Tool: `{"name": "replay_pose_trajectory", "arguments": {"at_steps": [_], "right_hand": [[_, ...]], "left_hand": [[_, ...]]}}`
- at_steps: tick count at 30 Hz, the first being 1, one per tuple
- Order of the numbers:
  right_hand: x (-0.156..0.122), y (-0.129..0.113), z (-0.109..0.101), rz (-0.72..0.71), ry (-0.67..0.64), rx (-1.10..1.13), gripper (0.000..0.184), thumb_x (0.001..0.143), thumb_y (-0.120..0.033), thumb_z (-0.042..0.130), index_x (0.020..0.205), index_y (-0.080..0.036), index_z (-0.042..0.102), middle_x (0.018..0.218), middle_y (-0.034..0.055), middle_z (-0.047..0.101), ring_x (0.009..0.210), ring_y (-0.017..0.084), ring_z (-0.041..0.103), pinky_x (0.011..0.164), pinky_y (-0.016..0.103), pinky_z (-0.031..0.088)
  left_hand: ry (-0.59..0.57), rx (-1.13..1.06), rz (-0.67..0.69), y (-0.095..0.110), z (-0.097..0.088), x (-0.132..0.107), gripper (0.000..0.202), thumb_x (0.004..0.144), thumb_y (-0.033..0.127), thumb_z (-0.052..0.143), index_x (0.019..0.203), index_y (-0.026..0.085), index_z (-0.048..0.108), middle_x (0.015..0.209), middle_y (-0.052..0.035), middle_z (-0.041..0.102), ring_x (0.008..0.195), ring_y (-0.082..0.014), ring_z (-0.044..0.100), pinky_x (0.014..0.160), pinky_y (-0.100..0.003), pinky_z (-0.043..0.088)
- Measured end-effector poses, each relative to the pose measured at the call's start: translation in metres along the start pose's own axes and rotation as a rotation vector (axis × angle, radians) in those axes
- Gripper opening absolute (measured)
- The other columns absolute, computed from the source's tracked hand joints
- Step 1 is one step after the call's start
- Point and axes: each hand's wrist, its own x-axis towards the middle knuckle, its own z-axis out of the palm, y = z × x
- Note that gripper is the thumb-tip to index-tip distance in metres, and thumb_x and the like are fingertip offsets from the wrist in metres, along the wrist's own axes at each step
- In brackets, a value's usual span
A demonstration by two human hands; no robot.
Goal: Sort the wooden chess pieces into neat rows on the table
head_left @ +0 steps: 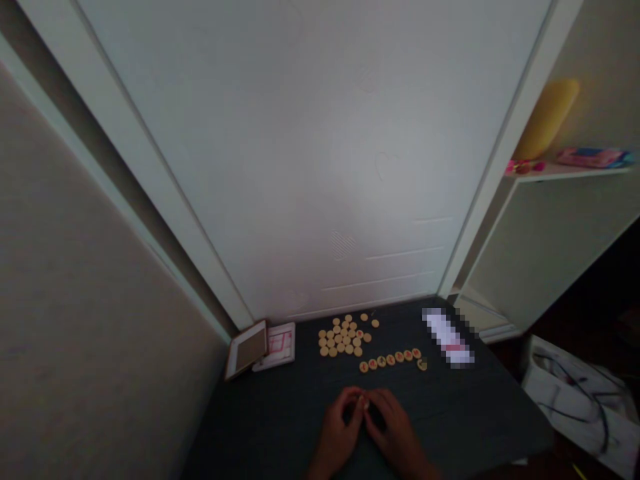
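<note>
My left hand (pixel 341 427) and my right hand (pixel 393 423) meet at the fingertips above the near part of the dark table. Both are closed in a pinch. A small pale spot shows between the fingertips, too small and blurred to name. Just beyond my hands lies a row of round wooden Chinese chess pieces (pixel 391 361), face up with mostly red characters. One more piece (pixel 423 365) sits below the row's right end. Farther back is a loose cluster of pieces (pixel 341 338), mostly blank side up, with a red character visible on one.
The dark table (pixel 270 413) stands against a white panel (pixel 310 167). At its left back lie a brown-and-white framed tray (pixel 249 349) and a white box with pink lines (pixel 281 345). A blurred-out white item (pixel 447 337) lies right. A white bin with cables (pixel 580 400) stands beside the table.
</note>
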Motion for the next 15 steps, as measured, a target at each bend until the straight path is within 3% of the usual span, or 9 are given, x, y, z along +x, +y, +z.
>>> {"name": "replay_pose_trajectory", "arguments": {"at_steps": [5, 8, 11, 15], "right_hand": [[0.002, -0.006, -0.002, -0.014, 0.008, -0.001, 0.025, 0.096, -0.020, 0.056, 0.119, -0.028, 0.063, 0.105, 0.0060, 0.070, 0.097, 0.021, 0.070, 0.085, 0.034, 0.060], [0.003, -0.004, -0.008, 0.011, 0.020, 0.002, 0.022, 0.097, -0.020, 0.054, 0.116, -0.027, 0.064, 0.105, 0.0064, 0.070, 0.097, 0.020, 0.070, 0.085, 0.033, 0.060], [0.003, 0.011, -0.024, 0.047, 0.069, -0.032, 0.020, 0.098, -0.023, 0.053, 0.115, -0.026, 0.065, 0.106, 0.0075, 0.070, 0.099, 0.021, 0.070, 0.087, 0.034, 0.060], [-0.005, 0.047, -0.056, 0.095, 0.163, -0.132, 0.019, 0.098, -0.033, 0.055, 0.112, -0.025, 0.067, 0.103, 0.0071, 0.073, 0.095, 0.022, 0.072, 0.086, 0.036, 0.061]], "left_hand": [[0.020, 0.030, -0.015, -0.004, -0.001, 0.001, 0.036, 0.094, 0.052, 0.055, 0.107, 0.022, 0.071, 0.106, -0.0077, 0.077, 0.100, -0.0247, 0.071, 0.092, -0.033, 0.054], [0.035, 0.016, -0.029, -0.010, 0.000, 0.002, 0.042, 0.094, 0.056, 0.052, 0.107, 0.021, 0.070, 0.096, -0.0072, 0.077, 0.090, -0.0240, 0.072, 0.086, -0.033, 0.055], [0.065, 0.008, -0.053, -0.014, 0.001, 0.003, 0.049, 0.091, 0.061, 0.053, 0.111, 0.019, 0.069, 0.082, -0.0057, 0.076, 0.080, -0.0233, 0.071, 0.079, -0.033, 0.056], [0.077, 0.031, -0.060, -0.013, 0.002, 0.003, 0.050, 0.089, 0.063, 0.056, 0.106, 0.019, 0.070, 0.081, -0.0057, 0.075, 0.079, -0.0237, 0.071, 0.078, -0.033, 0.056]]}}
